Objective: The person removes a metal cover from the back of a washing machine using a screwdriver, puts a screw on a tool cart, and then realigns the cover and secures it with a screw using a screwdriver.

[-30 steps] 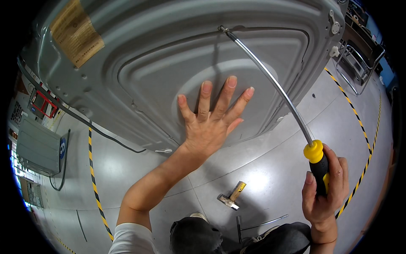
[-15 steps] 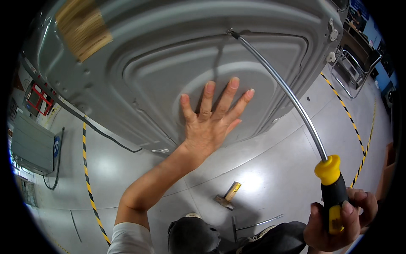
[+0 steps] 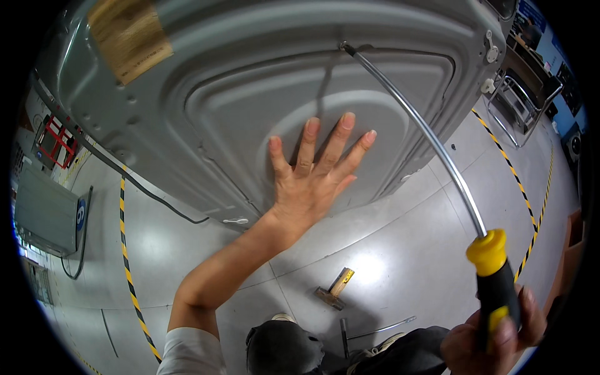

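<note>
The left hand [image 3: 305, 190] is resting open, fingers spread, on the panel [image 3: 231, 119], well inside its edges. The right hand [image 3: 504, 342] is gripping the screwdriver [image 3: 487, 252] by its handle, apart from the panel, while the tip is meeting the upper groove. Floor [image 3: 400, 250] is stretching below the lower edge, a hammer [image 3: 334, 290] lying there.

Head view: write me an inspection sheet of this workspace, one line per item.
Surface: grey tiled floor, bright reflections.
Things in hand: long screwdriver, tip at the upper groove of the grey metal panel.
Clutter: hammer and T-shaped tool on the floor.
Hands: left hand spread against the panel; right hand around the screwdriver's handle.
Cables: dark cable beside the panel's left edge.
Surroundings: striped floor tape at both sides; boxy grey appliance at left.
</note>
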{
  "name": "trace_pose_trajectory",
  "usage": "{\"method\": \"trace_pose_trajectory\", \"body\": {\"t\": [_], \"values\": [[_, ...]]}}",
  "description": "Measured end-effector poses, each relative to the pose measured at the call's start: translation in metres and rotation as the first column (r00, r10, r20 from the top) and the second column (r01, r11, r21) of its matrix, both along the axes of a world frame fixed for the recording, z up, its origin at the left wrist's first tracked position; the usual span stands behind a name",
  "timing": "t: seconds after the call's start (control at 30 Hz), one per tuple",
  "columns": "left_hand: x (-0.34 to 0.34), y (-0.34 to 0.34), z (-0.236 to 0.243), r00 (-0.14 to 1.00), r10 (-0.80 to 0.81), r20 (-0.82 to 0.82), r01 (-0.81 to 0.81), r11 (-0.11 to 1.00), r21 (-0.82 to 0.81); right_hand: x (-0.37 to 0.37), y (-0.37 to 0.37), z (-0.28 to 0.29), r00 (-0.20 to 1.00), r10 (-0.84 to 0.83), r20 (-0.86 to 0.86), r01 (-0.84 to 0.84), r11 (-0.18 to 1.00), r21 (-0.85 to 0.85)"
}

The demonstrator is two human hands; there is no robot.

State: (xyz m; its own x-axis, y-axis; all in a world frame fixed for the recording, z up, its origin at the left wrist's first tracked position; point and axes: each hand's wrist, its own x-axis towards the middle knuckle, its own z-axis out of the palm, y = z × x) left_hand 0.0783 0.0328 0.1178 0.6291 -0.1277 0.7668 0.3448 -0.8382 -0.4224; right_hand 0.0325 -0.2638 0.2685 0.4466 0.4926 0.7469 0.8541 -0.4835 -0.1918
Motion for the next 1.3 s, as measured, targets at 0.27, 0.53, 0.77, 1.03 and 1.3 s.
{"method": "trace_pose_trajectory", "body": {"t": [0.27,0.53,0.77,1.03,1.3], "values": [[0.005,-0.004,0.005,0.999,-0.02,0.029,0.02,1.0,0.023,0.004,0.01,0.033,0.957,0.242,0.161,-0.19,0.94,-0.284],[-0.004,0.001,0.001,1.0,-0.012,0.005,0.012,1.0,0.011,0.002,-0.003,0.043,0.966,0.25,-0.073,-0.259,0.897,-0.357],[-0.001,-0.002,0.002,0.999,-0.038,0.017,0.038,0.999,-0.015,0.019,0.0,0.009,0.917,0.271,0.294,-0.3,0.952,0.061],[0.001,-0.005,0.005,0.999,-0.045,0.005,0.045,0.999,-0.02,0.024,-0.005,0.011,0.864,0.244,0.44,-0.237,0.969,-0.071],[-0.004,0.0,0.002,0.999,-0.033,0.003,0.033,0.999,-0.03,0.0,0.013,0.015,0.945,0.319,0.076,-0.318,0.948,-0.018]]}}
